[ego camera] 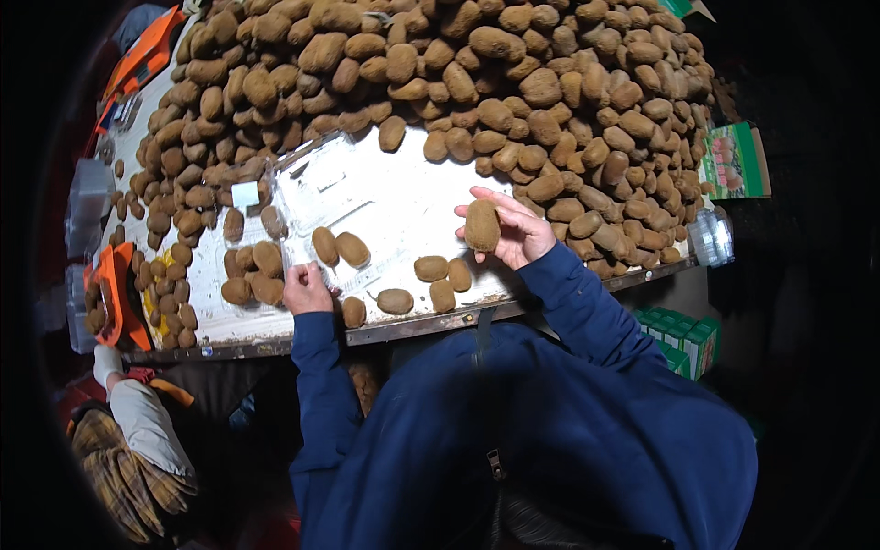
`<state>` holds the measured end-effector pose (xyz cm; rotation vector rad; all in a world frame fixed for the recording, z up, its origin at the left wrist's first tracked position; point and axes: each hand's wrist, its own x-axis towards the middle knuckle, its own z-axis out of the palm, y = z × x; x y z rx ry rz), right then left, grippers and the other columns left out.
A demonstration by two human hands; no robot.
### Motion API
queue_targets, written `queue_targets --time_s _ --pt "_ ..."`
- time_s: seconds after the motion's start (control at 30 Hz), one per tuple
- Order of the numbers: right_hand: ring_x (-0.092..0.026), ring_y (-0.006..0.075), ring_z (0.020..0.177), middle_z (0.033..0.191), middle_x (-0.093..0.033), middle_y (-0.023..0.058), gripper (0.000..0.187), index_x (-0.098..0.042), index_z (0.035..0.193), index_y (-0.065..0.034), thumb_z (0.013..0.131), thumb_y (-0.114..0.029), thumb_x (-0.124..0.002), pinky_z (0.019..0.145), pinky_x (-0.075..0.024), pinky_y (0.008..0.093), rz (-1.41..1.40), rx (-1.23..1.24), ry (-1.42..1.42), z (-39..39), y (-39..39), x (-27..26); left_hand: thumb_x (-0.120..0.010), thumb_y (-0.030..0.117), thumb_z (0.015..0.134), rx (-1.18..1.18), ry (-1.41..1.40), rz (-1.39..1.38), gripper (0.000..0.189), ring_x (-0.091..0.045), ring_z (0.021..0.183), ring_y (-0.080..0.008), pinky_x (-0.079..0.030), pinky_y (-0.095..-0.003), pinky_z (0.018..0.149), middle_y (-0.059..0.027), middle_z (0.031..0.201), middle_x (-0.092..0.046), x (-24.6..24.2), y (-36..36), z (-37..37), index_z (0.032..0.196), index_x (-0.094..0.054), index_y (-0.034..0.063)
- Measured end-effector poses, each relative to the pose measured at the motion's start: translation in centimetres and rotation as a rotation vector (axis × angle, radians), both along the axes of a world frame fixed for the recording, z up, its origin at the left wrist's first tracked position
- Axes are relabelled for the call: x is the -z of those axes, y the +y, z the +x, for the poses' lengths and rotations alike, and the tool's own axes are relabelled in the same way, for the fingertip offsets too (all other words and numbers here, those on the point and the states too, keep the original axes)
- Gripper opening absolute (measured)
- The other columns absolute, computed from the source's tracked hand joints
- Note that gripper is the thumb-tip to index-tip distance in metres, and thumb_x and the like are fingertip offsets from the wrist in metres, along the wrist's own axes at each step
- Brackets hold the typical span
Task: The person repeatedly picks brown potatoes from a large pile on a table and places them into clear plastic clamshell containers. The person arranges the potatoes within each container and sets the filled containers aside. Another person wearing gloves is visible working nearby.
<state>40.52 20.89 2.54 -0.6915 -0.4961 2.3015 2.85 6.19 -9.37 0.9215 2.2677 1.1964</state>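
Note:
My right hand (514, 230) holds up a brown fuzzy kiwifruit (482, 225) above the white tabletop (419, 206), its fingers spread behind the fruit. Lower and to the left, my left hand (307, 289) has its fingers curled at the near left corner of a clear plastic clamshell container (364, 276), seemingly pinching its edge. Two kiwifruits (353, 249) lie in that container. Between my hands, near the table's front edge, rest several loose kiwifruits (431, 268). Just left of my left hand sits a close group of kiwifruits (267, 258), apparently in another clear container.
A large heap of kiwifruits (495, 41) covers the table's far side and right. Orange scales (117, 295) stand at the left, beside stacked clear containers (89, 196). Green cartons (687, 337) are below right. Another person's sleeved arm (141, 412) shows at lower left.

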Motion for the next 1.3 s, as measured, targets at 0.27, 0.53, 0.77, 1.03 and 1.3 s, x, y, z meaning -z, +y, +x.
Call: queue_targets --time_s 0.27,0.53,0.77,1.03,1.3 --pt "-0.068 0.0374 0.113 0.137 -0.058 0.0264 0.065 -0.038 0.158 -0.0058 0.098 -0.01 -0.064 0.071 -0.0628 0.0477 0.24 0.484 -0.099 13.2 2.3 -9.5 -0.068 0.019 0.102 0.043 -0.12 0.052 0.02 -0.057 0.076 -0.0133 -0.051 -0.0314 0.07 -0.0044 0.084 -0.065 4.4 -1.7 -2.5 0.099 -0.067 -0.0006" --pt "-0.074 0.038 0.109 0.125 -0.066 0.0212 0.041 -0.056 0.13 0.001 0.109 -0.034 -0.06 0.066 -0.0602 0.0413 0.187 1.373 -0.672 46.5 14.6 -15.8 -0.074 0.02 0.099 0.107 0.089 -0.092 0.029 -0.05 0.071 -0.0144 -0.047 -0.0338 0.068 -0.0033 0.076 -0.059 5.2 -1.1 -4.6 0.085 -0.061 -0.0009" --pt "-0.074 0.0431 0.106 0.128 -0.062 0.0297 0.055 -0.044 0.144 -0.0013 0.106 -0.035 -0.066 0.06 -0.0606 0.0472 0.079 1.558 -0.719 63.1 20.8 -14.8 -0.071 0.023 0.103 -0.026 -0.052 -0.067 0.033 -0.046 0.062 -0.0097 -0.042 -0.0292 0.055 -0.0006 0.07 -0.055 4.4 -1.3 -2.7 0.082 -0.058 0.0006" --pt "-0.073 0.0405 0.116 0.152 -0.048 0.035 0.064 -0.034 0.155 0.0048 0.108 -0.029 -0.062 0.066 -0.0615 0.0438 0.131 1.505 -0.875 68.4 23.6 -13.7 -0.075 0.023 0.099 -0.124 -0.012 -0.286 0.035 -0.05 0.062 -0.0117 -0.048 -0.0319 0.056 -0.0023 0.067 -0.058 5.5 -1.1 -4.5 0.078 -0.06 0.0003" --pt "-0.067 0.0084 0.073 0.108 -0.075 0.0137 0.032 -0.064 0.127 0.0037 0.109 -0.023 -0.061 0.058 -0.0513 0.0209 0.676 0.946 -1.189 48.4 14.4 -11.8 -0.079 0.021 0.091 -0.026 0.301 -0.286 0.035 -0.049 0.067 -0.0129 -0.048 -0.0332 0.064 -0.0018 0.07 -0.057 5.8 -2.5 -6.8 0.075 -0.055 0.0023"
